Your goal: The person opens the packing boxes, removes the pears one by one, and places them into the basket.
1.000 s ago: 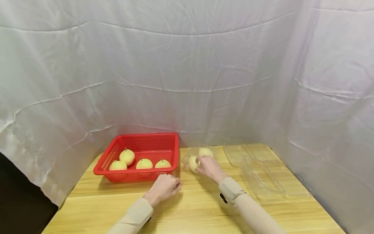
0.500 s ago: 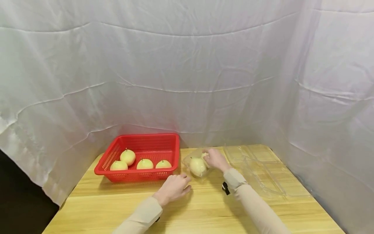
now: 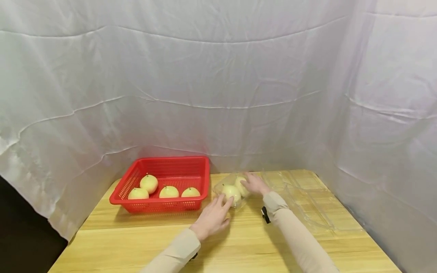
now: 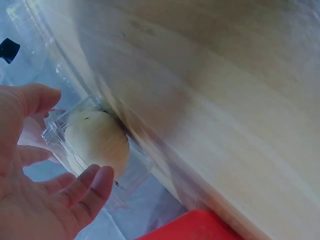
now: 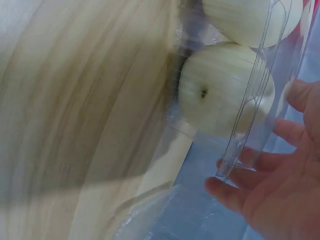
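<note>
Two pale yellow pears, a front one [image 3: 232, 192] and a back one [image 3: 240, 185], sit side by side in a clear plastic clamshell box [image 3: 219, 186] right of the red basket. My left hand [image 3: 212, 218] reaches to the box's near side, fingers extended and spread, fingertips right at the front pear. At the far right side is my right hand [image 3: 255, 184], fingers loosely bent along the box's clear rim [image 5: 231, 155] in the right wrist view. Through the plastic, the left wrist view shows a pear [image 4: 97, 142] beyond my left fingertips.
A red plastic basket [image 3: 205, 178] on the left holds several more pears [image 3: 168, 191]. Further clear plastic boxes [image 3: 308, 204] lie on the right of the wooden table [image 3: 249, 242]. Grey-white curtains [image 3: 218, 129] enclose the back and sides.
My left hand has moved right and forward from beside the basket to the box, its fingers spreading. The right hand has drawn back from the front pear to the box's right side.
</note>
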A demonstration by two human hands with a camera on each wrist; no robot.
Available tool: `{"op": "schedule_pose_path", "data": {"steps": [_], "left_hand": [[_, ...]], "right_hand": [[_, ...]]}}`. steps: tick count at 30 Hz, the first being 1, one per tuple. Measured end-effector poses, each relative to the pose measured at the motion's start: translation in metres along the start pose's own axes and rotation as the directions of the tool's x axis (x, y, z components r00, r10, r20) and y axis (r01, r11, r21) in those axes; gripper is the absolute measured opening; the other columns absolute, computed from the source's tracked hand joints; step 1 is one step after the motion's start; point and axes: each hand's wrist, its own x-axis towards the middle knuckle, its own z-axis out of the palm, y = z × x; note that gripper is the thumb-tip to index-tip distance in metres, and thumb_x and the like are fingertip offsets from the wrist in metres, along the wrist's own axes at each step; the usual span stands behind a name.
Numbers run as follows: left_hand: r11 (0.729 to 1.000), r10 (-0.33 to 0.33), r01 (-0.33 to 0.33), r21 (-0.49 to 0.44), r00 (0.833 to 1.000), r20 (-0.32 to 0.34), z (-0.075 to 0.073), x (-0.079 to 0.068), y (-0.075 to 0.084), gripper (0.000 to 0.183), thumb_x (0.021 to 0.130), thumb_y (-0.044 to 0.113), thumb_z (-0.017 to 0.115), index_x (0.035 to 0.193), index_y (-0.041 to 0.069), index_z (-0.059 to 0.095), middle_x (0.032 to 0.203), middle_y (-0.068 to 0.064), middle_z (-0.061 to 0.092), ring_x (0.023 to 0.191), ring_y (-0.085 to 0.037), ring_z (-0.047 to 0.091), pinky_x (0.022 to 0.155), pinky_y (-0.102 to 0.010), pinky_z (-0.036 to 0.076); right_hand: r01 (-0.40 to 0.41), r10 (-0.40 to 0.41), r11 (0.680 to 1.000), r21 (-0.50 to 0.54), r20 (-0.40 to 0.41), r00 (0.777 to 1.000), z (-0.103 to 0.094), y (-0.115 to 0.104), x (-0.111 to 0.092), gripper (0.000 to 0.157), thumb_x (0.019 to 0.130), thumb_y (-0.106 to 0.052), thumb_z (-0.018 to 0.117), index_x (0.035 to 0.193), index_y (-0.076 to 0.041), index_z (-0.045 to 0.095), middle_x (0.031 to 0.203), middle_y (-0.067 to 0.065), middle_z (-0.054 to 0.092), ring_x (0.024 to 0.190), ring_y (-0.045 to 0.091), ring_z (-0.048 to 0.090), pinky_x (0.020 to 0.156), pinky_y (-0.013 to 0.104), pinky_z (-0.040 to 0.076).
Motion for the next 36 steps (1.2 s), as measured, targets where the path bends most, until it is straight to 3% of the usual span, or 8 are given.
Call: {"op": "schedule_pose_path", "data": {"steps": [8,11,15,19,25,30,33,36], "left_hand": [[0.993,-0.052,0.057,-0.103,0.997,0.057,-0.002,-0.006,-0.001,0.073,0.085,0.03,0.073,0.145,0.01,0.036,0.146,-0.025,0.04,0.125,-0.038,0.054,0.072,-0.042,0.059],[0.99,-0.064,0.072,-0.118,0.996,0.066,-0.006,-0.009,-0.001,0.072,0.086,0.03,0.072,0.144,0.008,0.037,0.143,-0.024,0.044,0.121,-0.036,0.058,0.073,-0.041,0.059],[0.992,-0.058,0.062,-0.112,0.997,0.041,-0.01,-0.014,-0.005,0.065,0.085,0.028,0.073,0.138,0.009,0.042,0.133,-0.014,0.053,0.102,-0.026,0.066,0.069,-0.036,0.059],[0.996,-0.013,0.011,-0.089,1.0,-0.017,-0.01,-0.019,-0.013,0.059,0.084,0.024,0.074,0.134,0.013,0.046,0.126,-0.007,0.056,0.081,-0.019,0.067,0.055,-0.028,0.053],[0.996,0.038,-0.045,-0.074,0.995,-0.094,-0.011,-0.021,-0.02,0.051,0.081,0.019,0.075,0.126,0.015,0.052,0.117,-0.002,0.061,0.058,-0.01,0.056,0.044,-0.02,0.042],[0.994,0.032,-0.036,-0.103,0.999,-0.038,-0.01,-0.024,-0.021,0.055,0.085,0.022,0.073,0.133,0.014,0.048,0.125,-0.005,0.057,0.073,-0.016,0.065,0.052,-0.025,0.05],[0.994,0.022,-0.025,-0.105,0.999,-0.031,-0.009,-0.027,-0.021,0.057,0.086,0.023,0.072,0.136,0.014,0.046,0.129,-0.008,0.056,0.086,-0.021,0.068,0.058,-0.031,0.055],[0.994,0.012,-0.018,-0.107,0.998,-0.058,-0.009,-0.029,-0.022,0.058,0.086,0.021,0.072,0.136,0.011,0.047,0.129,-0.01,0.056,0.092,-0.023,0.068,0.061,-0.034,0.057]], "right_hand": [[-0.18,0.178,0.982,-0.055,-0.041,0.983,-0.003,-0.014,-0.022,0.06,0.1,-0.037,0.05,0.146,0.0,0.04,0.146,0.029,0.043,0.134,0.048,0.04,0.108,0.062,0.033],[-0.241,0.237,0.964,-0.11,-0.046,0.97,-0.005,-0.022,-0.035,0.066,0.098,-0.043,0.05,0.147,0.0,0.039,0.147,0.034,0.038,0.133,0.051,0.039,0.104,0.066,0.035],[-0.261,0.26,0.95,-0.172,-0.028,0.965,-0.009,-0.028,-0.049,0.07,0.097,-0.047,0.05,0.148,0.0,0.037,0.15,0.034,0.033,0.138,0.05,0.034,0.101,0.07,0.035],[-0.212,0.215,0.958,-0.192,-0.007,0.977,-0.017,-0.033,-0.055,0.062,0.099,-0.038,0.049,0.145,0.002,0.04,0.147,0.033,0.037,0.134,0.05,0.039,0.101,0.067,0.037],[0.01,-0.004,0.991,-0.131,0.047,0.999,-0.018,-0.029,-0.036,0.053,0.102,-0.022,0.046,0.144,0.008,0.038,0.148,0.031,0.039,0.138,0.047,0.035,0.115,0.056,0.026],[0.107,-0.09,0.986,-0.129,0.133,0.987,-0.009,-0.022,-0.025,0.06,0.1,-0.028,0.051,0.146,0.008,0.036,0.15,0.03,0.036,0.141,0.049,0.029,0.116,0.058,0.022],[0.066,-0.049,0.991,-0.119,0.138,0.989,-0.006,-0.021,-0.025,0.061,0.099,-0.035,0.052,0.145,0.005,0.04,0.15,0.029,0.037,0.14,0.048,0.031,0.115,0.058,0.025],[0.008,0.003,0.993,-0.118,0.093,0.996,-0.006,-0.023,-0.028,0.063,0.097,-0.041,0.055,0.141,0.003,0.046,0.146,0.029,0.042,0.136,0.046,0.039,0.112,0.058,0.031]]}}
